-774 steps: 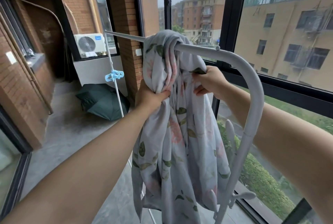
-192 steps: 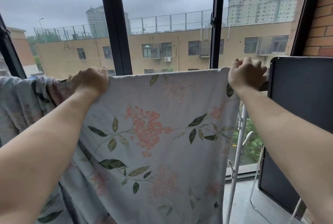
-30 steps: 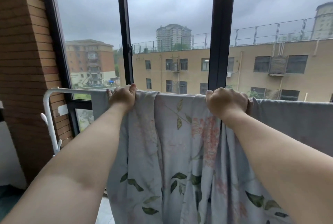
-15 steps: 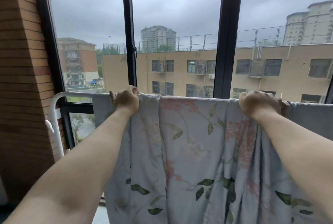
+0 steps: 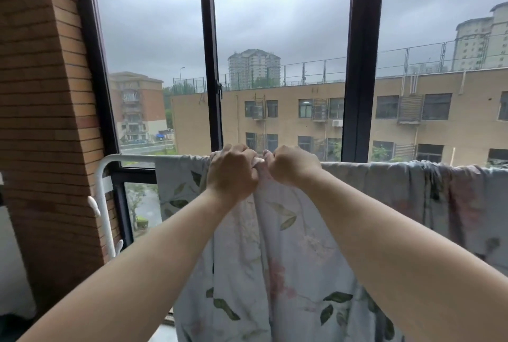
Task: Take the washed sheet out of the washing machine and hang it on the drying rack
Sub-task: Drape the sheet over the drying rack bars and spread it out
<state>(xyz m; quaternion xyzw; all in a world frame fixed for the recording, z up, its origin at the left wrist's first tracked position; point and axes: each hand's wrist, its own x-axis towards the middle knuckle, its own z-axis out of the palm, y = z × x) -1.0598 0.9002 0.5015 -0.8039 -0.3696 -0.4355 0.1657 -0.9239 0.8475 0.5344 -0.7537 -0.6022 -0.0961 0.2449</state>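
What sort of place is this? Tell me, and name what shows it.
Probably an enclosed upper-floor balcony of a flat: black-framed windows look out over a neighbouring building, a brick wall stands at left, and a white drying rack carries a floral sheet.

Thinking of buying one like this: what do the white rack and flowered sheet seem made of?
Drying rack: probably metal tube with a smooth white coating, judging by its rounded bend and even sheen. Sheet: thin woven cloth, perhaps cotton or a blend, matt, printed with leaves and flowers; it hangs in soft folds.
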